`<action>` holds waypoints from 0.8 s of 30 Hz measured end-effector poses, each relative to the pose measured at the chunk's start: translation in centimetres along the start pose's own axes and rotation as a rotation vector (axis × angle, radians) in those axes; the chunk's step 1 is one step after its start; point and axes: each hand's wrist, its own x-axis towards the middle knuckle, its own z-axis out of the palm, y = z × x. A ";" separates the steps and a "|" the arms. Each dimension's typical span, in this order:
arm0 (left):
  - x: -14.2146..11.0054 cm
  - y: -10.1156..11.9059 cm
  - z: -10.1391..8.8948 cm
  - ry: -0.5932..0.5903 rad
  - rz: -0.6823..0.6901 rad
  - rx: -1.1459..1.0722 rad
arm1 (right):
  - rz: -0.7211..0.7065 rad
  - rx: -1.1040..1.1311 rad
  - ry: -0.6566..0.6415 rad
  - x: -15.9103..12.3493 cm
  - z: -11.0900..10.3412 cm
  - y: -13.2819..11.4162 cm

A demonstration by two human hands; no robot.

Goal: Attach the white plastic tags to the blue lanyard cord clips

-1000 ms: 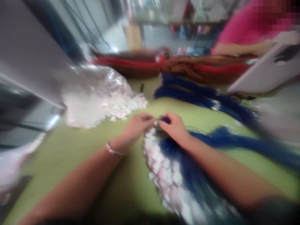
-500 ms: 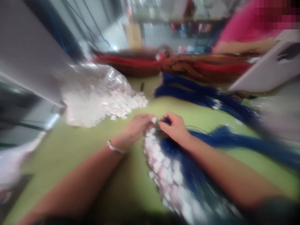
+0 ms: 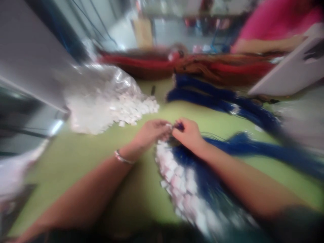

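Observation:
My left hand [image 3: 153, 131], with a bracelet on its wrist, pinches a small white connector housing [image 3: 168, 126]. Close against it, my right hand [image 3: 187, 132] is closed on dark blue wires [image 3: 180, 127], their ends pointing at the housing. Whether the wire ends sit inside the housing is too blurred to tell. Below both hands lies a bundle of blue wires [image 3: 207, 179] with many white connectors [image 3: 178, 180] along its left side. Another length of blue wires [image 3: 260, 150] stretches to the right, past my right forearm.
A clear plastic bag [image 3: 101, 87] spills a heap of loose white housings [image 3: 134, 109] on the green table [image 3: 63, 168]. Blue wire bundles [image 3: 210, 96] lie behind my hands, red and brown bundles [image 3: 141, 65] farther back. A person in a pink top [image 3: 268, 23] is beyond a white panel [image 3: 288, 72].
My hands have drawn closer together, the left one moving slightly right, so the white housing now meets the wires. The whole view has shifted slightly.

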 end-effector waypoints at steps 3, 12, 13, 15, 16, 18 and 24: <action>0.1 -0.1 0.1 0.009 0.005 -0.017 | 0.090 0.117 -0.034 0.2 -0.4 -0.1; 0.6 -0.5 0.5 0.045 -0.027 0.006 | 0.215 0.179 -0.100 0.4 -0.3 -0.3; 0.5 -0.3 0.5 0.042 -0.024 0.032 | 0.212 0.200 -0.111 0.4 -0.4 -0.2; 0.1 0.4 0.6 0.010 0.009 0.107 | 0.226 0.258 -0.109 0.5 -0.5 0.0; -0.3 0.9 0.7 -0.040 0.045 0.157 | 0.248 0.295 -0.093 0.6 -0.7 0.2; -1.2 2.1 1.1 -0.213 0.147 0.262 | 0.313 0.383 -0.041 0.8 -0.9 0.7; -2.0 4.3 -0.1 -0.259 0.309 0.582 | 0.416 0.520 -0.128 0.9 -0.8 1.3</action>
